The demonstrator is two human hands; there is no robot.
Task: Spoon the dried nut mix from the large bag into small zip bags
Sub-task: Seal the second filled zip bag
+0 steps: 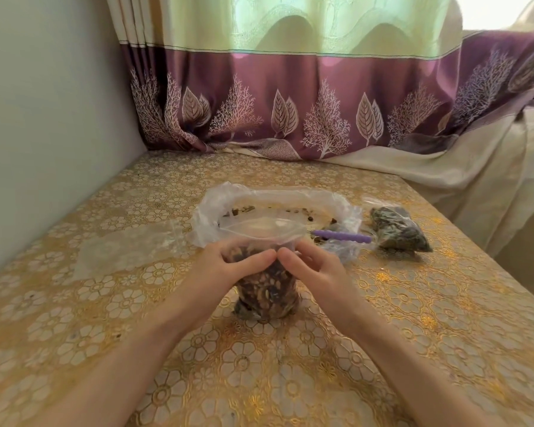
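At the far left we make out a flat clear bag (142,245) on the table (74,318), so transparent that its edges are hard to trace. Our left hand (228,266) comes next, curled around the left side of the zip bag (267,291), its thumb lying across the front; the fingers behind the bag are hidden from us. The zip bag stands upright between both hands, filled with nut mix, its open mouth rising above our knuckles. Our right hand (313,268) grips the right side the same way, thumb tip nearly meeting the left thumb, and its far fingers are hidden too. Just behind stands the big bag (278,198) with its rim rolled down; we cannot tell how much mix remains inside. A purple spoon (341,236) handle pokes out over its right rim, the bowl out of sight. Further right lies a filled bag (398,229), blurred.
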